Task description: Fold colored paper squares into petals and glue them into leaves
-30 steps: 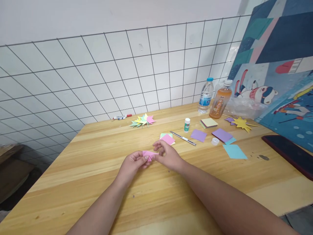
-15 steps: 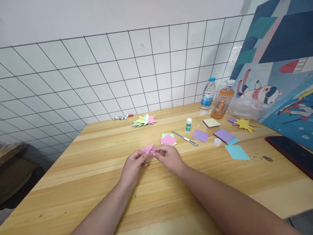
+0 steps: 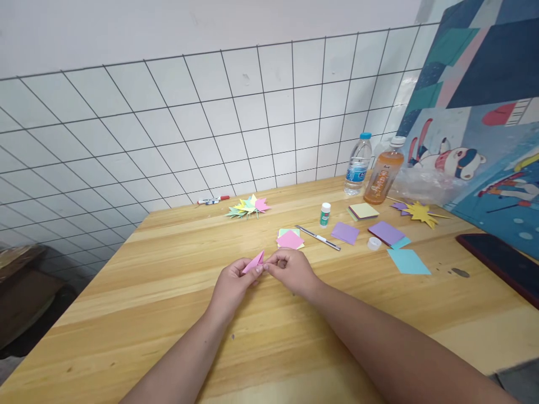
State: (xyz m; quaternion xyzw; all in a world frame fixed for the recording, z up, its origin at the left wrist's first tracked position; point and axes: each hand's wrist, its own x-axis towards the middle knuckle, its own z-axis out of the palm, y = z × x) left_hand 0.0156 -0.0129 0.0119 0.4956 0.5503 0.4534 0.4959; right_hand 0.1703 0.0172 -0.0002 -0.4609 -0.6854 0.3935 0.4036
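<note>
A folded piece of pink paper (image 3: 254, 262) stands up between my fingers, just above the wooden table (image 3: 168, 252). My left hand (image 3: 236, 280) is closed on it, thumb on the near side. The right hand (image 3: 292, 271) pinches at the paper's right corner; its fingertips partly hide that spot. Beyond my hands lies a small stack of paper squares (image 3: 290, 240), pink on top. A utility knife (image 3: 318, 238) rests beside that stack. Farther back sits a spiky cluster of folded paper (image 3: 249, 207) in green, yellow and pink.
A glue stick (image 3: 324, 215), purple paper (image 3: 345, 233), blue paper (image 3: 409, 262) and a white cap (image 3: 374, 243) lie to the right. Behind them stand a water bottle (image 3: 358, 164) and an orange drink bottle (image 3: 384, 171). A phone (image 3: 501, 264) lies far right; markers (image 3: 213, 200) lie by the wall.
The pink paper, spread wider a moment ago, is now folded narrower into a pointed shape. Both hands have stayed in nearly the same place.
</note>
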